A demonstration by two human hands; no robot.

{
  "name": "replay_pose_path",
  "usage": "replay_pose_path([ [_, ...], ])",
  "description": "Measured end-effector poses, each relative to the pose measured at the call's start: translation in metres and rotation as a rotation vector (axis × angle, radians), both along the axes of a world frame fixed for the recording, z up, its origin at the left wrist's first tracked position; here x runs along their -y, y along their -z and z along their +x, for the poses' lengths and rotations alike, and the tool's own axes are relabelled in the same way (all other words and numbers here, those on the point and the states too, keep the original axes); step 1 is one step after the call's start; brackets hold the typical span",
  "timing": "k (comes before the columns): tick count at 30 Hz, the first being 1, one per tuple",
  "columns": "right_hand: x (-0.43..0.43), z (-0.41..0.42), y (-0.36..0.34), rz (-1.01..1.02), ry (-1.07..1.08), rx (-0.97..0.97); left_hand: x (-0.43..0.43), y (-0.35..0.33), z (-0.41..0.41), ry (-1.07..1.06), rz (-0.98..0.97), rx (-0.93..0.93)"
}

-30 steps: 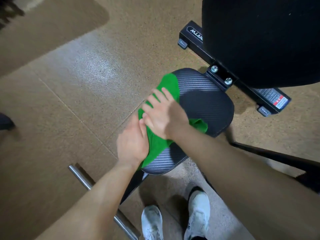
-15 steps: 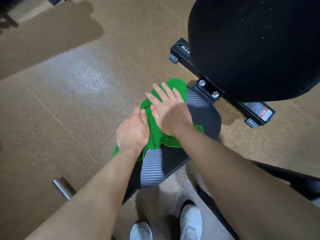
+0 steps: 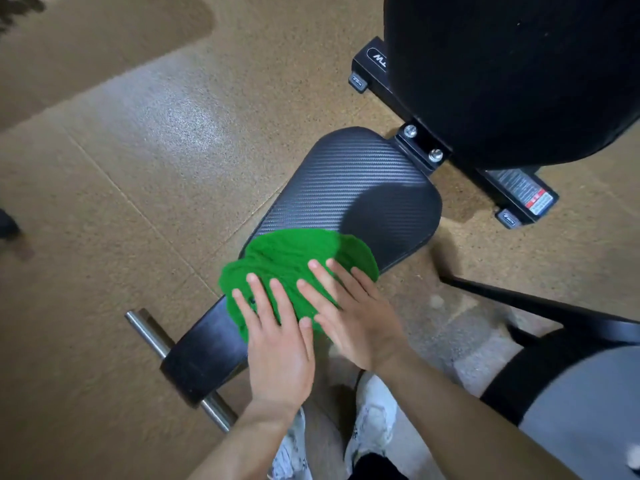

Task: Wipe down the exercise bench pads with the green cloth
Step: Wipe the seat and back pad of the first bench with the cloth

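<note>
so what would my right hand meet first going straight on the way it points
The right hand first meets more green cloth, then probably the bare seat pad.

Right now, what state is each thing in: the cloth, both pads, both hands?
green cloth, bunched on the near end of the seat pad, spilling over its left edge.
seat pad, far part bare, near end under the cloth.
left hand, flat, fingers straight, pressing on the cloth.
right hand, flat, fingers straight, pressing on the cloth beside the left hand.
large black pad, no cloth or hand on it.
</note>
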State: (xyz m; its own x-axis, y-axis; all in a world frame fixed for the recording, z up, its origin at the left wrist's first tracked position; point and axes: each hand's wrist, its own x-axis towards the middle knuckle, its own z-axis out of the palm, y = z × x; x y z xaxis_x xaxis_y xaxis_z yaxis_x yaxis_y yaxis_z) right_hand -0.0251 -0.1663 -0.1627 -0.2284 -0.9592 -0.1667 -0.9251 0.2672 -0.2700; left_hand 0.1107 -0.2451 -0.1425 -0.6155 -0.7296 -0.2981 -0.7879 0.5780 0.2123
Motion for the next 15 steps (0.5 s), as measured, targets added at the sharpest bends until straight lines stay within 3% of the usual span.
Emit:
replay_pose_path([
  [4, -0.016, -0.065, 0.015, 0.030, -0.016, -0.160, 0.004, 0.007, -0.038, 0.425, -0.143, 0.083],
  [10, -0.025, -0.154, 0.019, 0.068, -0.134, -0.294, 0.017, 0.019, -0.123, 0.677, -0.169, 0.005],
  [13, -0.039, -0.173, 0.026, 0.089, -0.008, -0.221, 0.012, 0.025, -0.161, 0.737, -0.164, -0.036],
  [15, -0.047, -0.163, 0.025, 0.112, 0.205, -0.092, 0.016, 0.026, -0.178, 0.793, -0.158, -0.071],
])
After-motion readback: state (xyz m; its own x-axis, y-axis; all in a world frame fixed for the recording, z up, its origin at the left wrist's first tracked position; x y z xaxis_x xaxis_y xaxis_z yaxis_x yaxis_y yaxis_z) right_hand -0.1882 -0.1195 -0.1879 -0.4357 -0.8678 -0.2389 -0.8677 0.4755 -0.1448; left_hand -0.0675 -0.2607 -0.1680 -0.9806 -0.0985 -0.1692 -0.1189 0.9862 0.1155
